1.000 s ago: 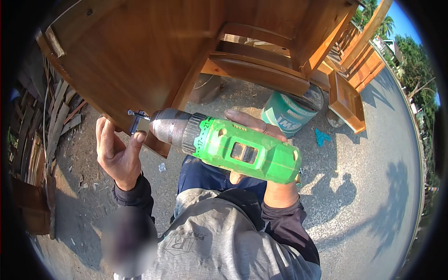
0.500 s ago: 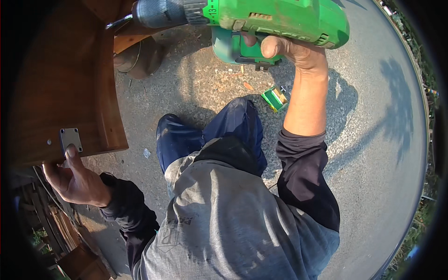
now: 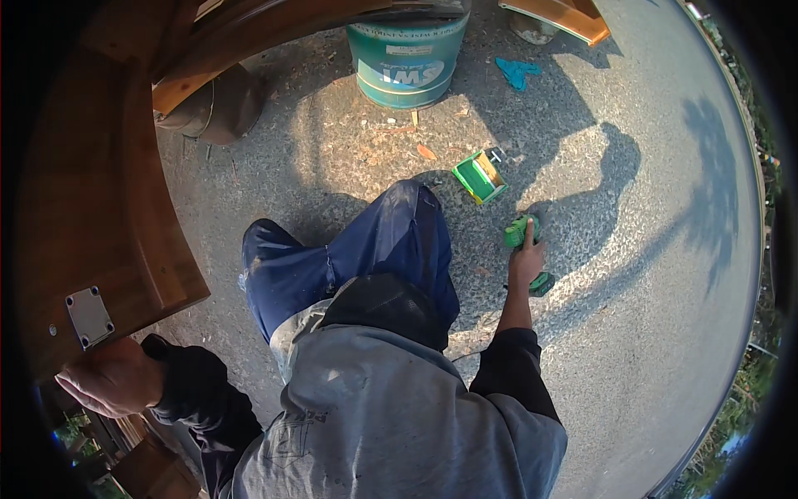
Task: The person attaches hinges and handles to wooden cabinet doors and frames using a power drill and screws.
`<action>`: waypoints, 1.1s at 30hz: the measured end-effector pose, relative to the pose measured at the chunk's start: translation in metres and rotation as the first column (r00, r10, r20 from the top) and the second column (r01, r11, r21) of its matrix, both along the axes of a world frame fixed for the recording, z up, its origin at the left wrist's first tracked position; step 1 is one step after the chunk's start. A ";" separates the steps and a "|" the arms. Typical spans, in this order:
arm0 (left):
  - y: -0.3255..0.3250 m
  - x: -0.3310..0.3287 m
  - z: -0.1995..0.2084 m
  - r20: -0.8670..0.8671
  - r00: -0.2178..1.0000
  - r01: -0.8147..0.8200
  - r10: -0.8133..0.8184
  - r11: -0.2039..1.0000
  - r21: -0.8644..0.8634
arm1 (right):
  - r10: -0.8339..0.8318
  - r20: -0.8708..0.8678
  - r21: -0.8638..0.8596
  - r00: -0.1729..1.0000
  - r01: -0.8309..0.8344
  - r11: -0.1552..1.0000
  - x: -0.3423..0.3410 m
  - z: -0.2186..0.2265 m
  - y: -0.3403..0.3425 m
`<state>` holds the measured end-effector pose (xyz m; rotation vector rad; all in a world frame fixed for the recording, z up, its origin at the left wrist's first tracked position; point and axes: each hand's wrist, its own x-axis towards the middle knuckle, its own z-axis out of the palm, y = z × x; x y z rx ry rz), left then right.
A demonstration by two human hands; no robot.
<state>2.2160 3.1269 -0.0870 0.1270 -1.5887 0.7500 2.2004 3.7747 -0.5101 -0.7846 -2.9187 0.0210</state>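
Outdoor furniture workplace, open-air: sunlit, rough grey pavement (image 3: 648,358), tree-shaped shadow (image 3: 706,191) across it, green foliage (image 3: 731,432) along the right rim. Trade shown by varnished wooden furniture panel (image 3: 91,183) with metal plate (image 3: 89,317), green cordless drill (image 3: 514,233), small open box (image 3: 475,178). Also on the pavement: teal bucket (image 3: 407,50), crumpled turquoise cloth (image 3: 517,72).

right-hand grip (image 3: 525,260) holds green drill (image 3: 515,234) | left-hand grip (image 3: 115,379) sits at edge of wooden panel (image 3: 87,183), just beside metal plate (image 3: 89,316) | green box (image 3: 480,178) lies on pavement (image 3: 632,366) | teal bucket (image 3: 407,68) stands beyond
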 end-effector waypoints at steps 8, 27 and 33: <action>0.060 -0.039 0.007 0.033 0.956 0.264 -0.290 0.908 0.326 | -0.001 0.110 0.054 0.994 -0.005 0.999 0.034 -0.050 -0.021; 0.137 -0.025 0.026 -0.279 0.563 0.650 -0.778 0.208 0.731 | 0.594 0.101 -0.309 0.798 -0.542 0.781 -0.189 -0.023 -0.183; 0.107 0.003 0.001 -0.224 0.526 0.638 -0.820 0.207 0.742 | 0.447 -0.870 -0.066 0.209 -0.947 0.314 -0.119 0.262 -0.278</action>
